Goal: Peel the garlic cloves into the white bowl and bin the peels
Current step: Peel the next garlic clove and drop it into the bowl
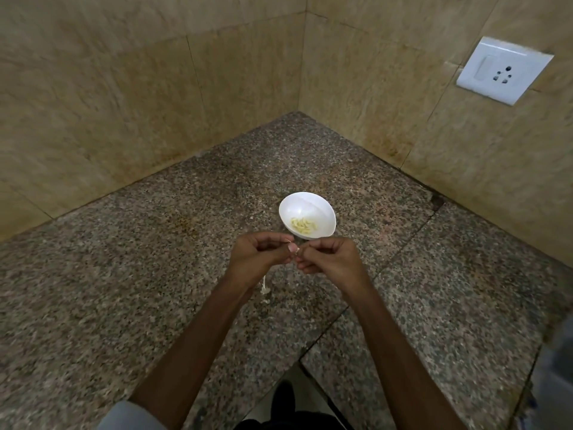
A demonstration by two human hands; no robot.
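Note:
A white bowl [307, 215] sits on the granite counter and holds several peeled, pale yellow garlic cloves [303, 225]. Just in front of it, my left hand [259, 252] and my right hand [328, 257] meet above the counter. Between their fingertips they pinch one small garlic clove [294, 249], mostly hidden by my fingers. A few bits of white garlic peel [264, 288] lie on the counter below my left wrist.
The speckled granite counter [155, 274] fills a corner between two beige tiled walls. A white wall socket [502, 71] is on the right wall. The counter's front edge with a gap to the floor is at bottom centre [291, 377].

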